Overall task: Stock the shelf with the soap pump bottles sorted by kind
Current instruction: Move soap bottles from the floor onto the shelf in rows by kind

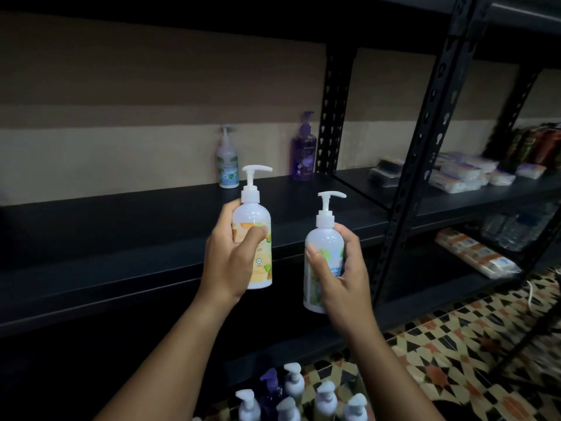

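- Your left hand [226, 256] is raised in front of the black shelf [121, 238], forearm coming up from the lower left, fingers and thumb curled round the yellow-labelled bottle [256, 238].
- That bottle stands upright in your grip, long axis vertical, its white pump spout pointing to the right; its base hangs in front of the shelf's front edge, not resting on the board.
- Your right hand [344, 271] is a little lower and to the right, forearm rising from the bottom centre, thumb across the front of the green-labelled bottle [318, 262] and fingers wrapped behind it.
- This bottle is upright too, tilted very slightly, spout also pointing right, held in the air below the shelf's edge.
- At the back of the shelf a blue-and-green-labelled bottle [227, 161] stands upright, and well apart to its right a purple bottle [303, 150] stands just beside the perforated upright post [334, 117].
- Below your arms a cluster of pump bottles [300, 396], white and purple, stands on the patterned floor [470, 344].
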